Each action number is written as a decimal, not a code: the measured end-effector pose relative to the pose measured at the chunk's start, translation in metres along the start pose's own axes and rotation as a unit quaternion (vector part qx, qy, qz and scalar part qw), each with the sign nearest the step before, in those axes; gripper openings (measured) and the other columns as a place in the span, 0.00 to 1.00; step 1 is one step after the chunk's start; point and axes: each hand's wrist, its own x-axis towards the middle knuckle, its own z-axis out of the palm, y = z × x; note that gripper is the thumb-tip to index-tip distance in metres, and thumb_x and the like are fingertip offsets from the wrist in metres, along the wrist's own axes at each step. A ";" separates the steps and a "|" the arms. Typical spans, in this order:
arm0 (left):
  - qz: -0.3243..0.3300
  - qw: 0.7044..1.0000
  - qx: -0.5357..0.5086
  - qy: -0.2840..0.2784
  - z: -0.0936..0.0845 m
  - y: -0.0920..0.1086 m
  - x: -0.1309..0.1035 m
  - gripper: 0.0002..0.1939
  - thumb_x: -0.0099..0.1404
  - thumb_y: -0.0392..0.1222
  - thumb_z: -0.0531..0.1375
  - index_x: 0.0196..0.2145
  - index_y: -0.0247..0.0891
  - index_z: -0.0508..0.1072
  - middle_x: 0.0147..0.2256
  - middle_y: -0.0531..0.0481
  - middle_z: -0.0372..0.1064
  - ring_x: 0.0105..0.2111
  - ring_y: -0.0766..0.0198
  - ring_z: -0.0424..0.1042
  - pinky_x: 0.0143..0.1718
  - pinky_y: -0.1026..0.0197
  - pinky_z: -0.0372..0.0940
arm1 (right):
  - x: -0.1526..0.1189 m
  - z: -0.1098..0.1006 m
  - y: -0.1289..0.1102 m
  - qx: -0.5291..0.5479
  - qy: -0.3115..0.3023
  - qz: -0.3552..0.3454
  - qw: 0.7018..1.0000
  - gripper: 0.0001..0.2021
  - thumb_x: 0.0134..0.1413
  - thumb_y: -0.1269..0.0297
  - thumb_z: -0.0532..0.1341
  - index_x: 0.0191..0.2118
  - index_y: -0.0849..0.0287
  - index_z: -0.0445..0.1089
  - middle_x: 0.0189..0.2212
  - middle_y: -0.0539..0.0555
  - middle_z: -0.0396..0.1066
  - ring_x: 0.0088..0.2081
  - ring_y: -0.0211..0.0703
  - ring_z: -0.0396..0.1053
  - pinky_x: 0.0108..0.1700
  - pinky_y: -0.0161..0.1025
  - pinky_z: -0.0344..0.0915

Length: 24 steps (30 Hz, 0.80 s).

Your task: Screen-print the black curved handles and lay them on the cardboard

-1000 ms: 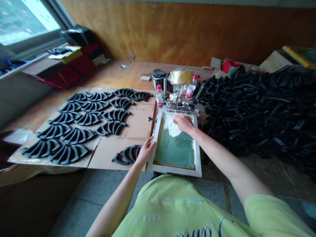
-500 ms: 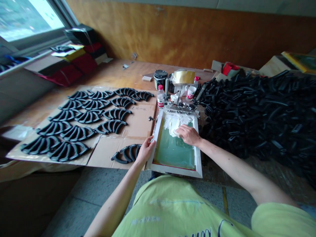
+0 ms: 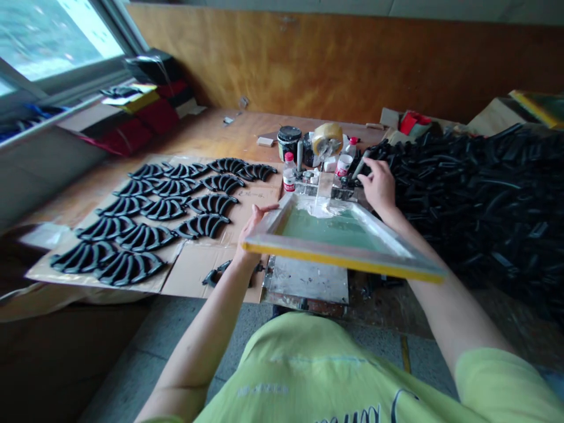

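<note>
A silk-screen frame [image 3: 304, 241] with white wooden sides, a green mesh and a yellow near edge is tilted up, near end raised. My left hand [image 3: 253, 229] grips its left side. A lump of white ink [image 3: 324, 207] lies at the far end of the mesh, with a flat squeegee [image 3: 325, 187] standing in it. My right hand [image 3: 379, 187] is beyond the frame's far right corner, beside a grey rod [image 3: 361, 165]; its thumb and forefinger are apart. Below the frame shows a grey metal base plate [image 3: 308, 279].
Curved black plastic pieces [image 3: 143, 235] lie in fanned rows on cardboard [image 3: 189, 273] at left. A big heap of black pieces [image 3: 462, 211] fills the right. Behind the frame stand a red-capped bottle [image 3: 289, 171], a black tub [image 3: 289, 141], a tape roll [image 3: 326, 140] and a paper cup [image 3: 343, 165].
The frame's near end has risen off the base, my left hand moving up with it. My right hand has left the squeegee and moved right and away from me, to beside the rod.
</note>
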 end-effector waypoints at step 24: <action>-0.187 0.979 -0.034 0.077 -0.013 -0.092 -0.088 0.28 0.55 0.69 0.58 0.33 0.38 0.66 0.25 0.52 0.68 0.26 0.64 0.71 0.23 0.66 0.63 | -0.199 0.044 -0.168 0.110 -0.246 -0.321 0.908 0.08 0.64 0.64 0.54 0.41 0.57 0.71 0.38 0.58 0.71 0.43 0.51 0.65 0.47 0.47 0.64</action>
